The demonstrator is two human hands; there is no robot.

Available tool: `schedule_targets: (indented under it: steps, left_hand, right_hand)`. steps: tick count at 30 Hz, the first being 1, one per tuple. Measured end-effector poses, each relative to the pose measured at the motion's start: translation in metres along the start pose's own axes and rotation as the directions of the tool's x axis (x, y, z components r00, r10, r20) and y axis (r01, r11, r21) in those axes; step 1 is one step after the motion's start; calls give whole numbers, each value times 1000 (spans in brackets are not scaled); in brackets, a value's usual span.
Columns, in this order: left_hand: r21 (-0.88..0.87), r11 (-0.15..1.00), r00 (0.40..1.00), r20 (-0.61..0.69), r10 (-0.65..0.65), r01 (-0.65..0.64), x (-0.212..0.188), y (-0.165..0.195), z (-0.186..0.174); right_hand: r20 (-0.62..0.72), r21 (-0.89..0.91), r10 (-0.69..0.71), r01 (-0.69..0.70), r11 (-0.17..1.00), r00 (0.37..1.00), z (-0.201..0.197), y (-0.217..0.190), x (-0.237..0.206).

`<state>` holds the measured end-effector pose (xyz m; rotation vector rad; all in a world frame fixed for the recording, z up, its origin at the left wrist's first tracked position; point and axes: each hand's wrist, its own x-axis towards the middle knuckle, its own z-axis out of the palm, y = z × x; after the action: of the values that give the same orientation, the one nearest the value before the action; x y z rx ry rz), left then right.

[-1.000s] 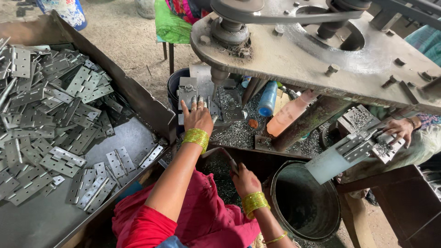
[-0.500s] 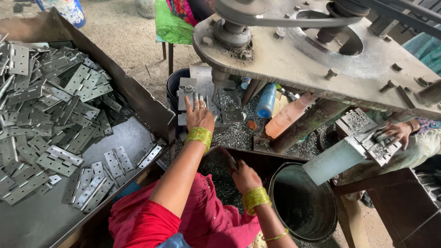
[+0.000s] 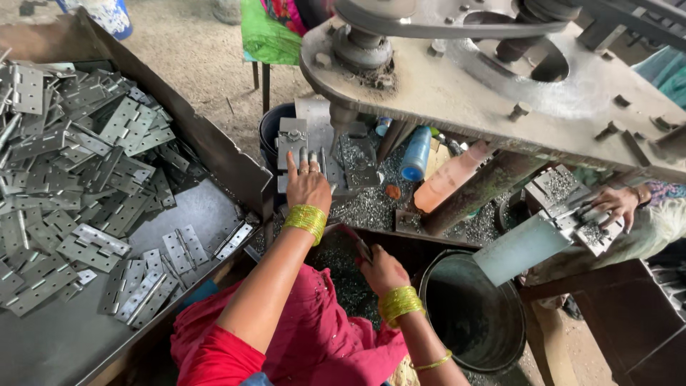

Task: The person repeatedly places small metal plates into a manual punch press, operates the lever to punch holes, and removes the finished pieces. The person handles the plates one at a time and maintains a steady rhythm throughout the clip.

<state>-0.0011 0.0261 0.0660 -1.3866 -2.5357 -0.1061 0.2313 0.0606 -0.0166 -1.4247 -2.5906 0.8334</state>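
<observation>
The floor [image 3: 193, 50] is bare grey dirt at 11 o'clock. A dark metal tray [image 3: 207, 143] stands at 9 o'clock, a black bucket [image 3: 471, 314] at 5 o'clock, under soft daylight.

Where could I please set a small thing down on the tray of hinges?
The bare grey patch of the tray, between the hinge heap and the loose hinges, is free. The press bed by the left hand is crowded.
</observation>
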Motion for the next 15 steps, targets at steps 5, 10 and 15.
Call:
schedule_targets:
  steps: [5,10,15]
  left_hand:
    - [-94,996,997,-73,-9,2,-1,-2,-1]
    - [-100,995,990,144,-13,27,8,-3,-11]
    - [-36,997,979,191,-65,73,27,5,-6]
  right_hand:
    - [-77,-32,83,-86,996,994,37,11,-24]
    - [-92,92,-69,77,993,993,14,17,5]
    - [-81,8,-6,7,1000,997,21,22,3]
